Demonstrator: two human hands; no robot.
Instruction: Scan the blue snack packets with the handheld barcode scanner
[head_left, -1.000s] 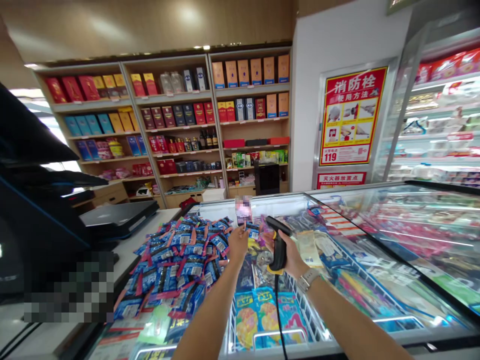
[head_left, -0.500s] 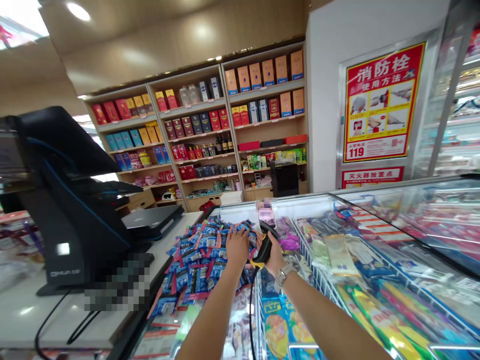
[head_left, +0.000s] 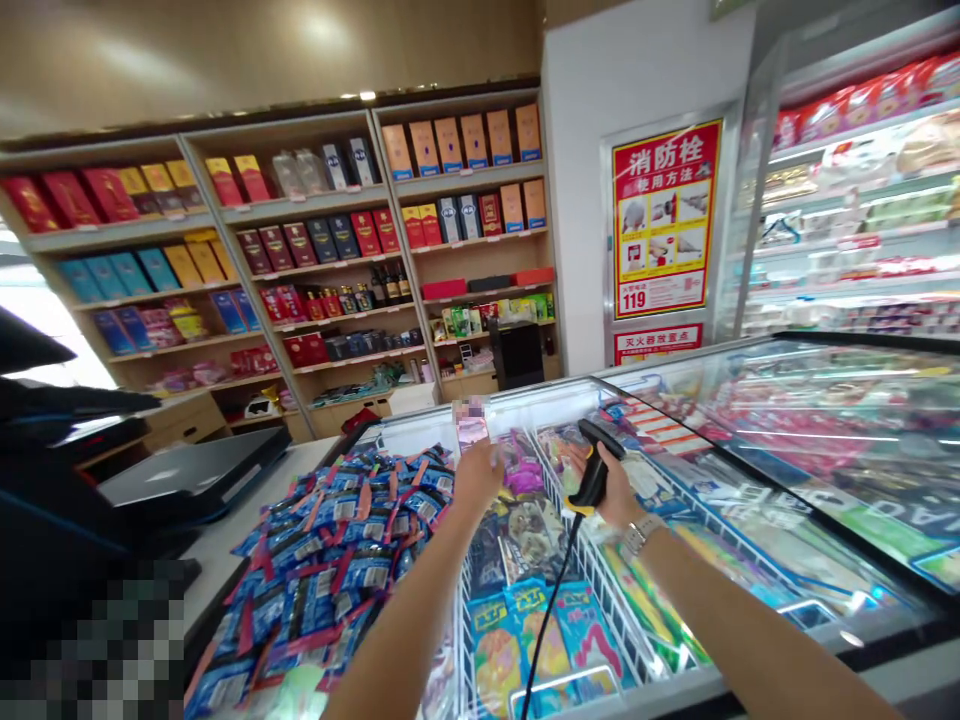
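Observation:
In my right hand [head_left: 616, 488] is a black and yellow barcode scanner [head_left: 589, 472], its cord hanging down over the freezer. A watch [head_left: 642, 533] is on that wrist. My left hand [head_left: 480, 478] is over the chest freezer, at the right edge of a pile of blue and pink packets [head_left: 367, 510]. Its fingers are bent and blurred, so I cannot see if anything is in them. Just beyond it stands a pink, partly blurred-out item [head_left: 471, 428]. Purple packages [head_left: 523, 465] lie to the right of the left hand.
White wire baskets [head_left: 626, 625] divide the freezer's packaged goods. A glass lid [head_left: 832, 430] covers its right part. On the left, a flat black device [head_left: 195, 470] and a dark checkout machine [head_left: 45, 500] stand on the counter. Shelves of boxes [head_left: 322, 240] line the back wall.
The view has turned to the right. My left hand has left the blue packets and moved towards the pink item. My right hand has moved right with the scanner, away from the left hand.

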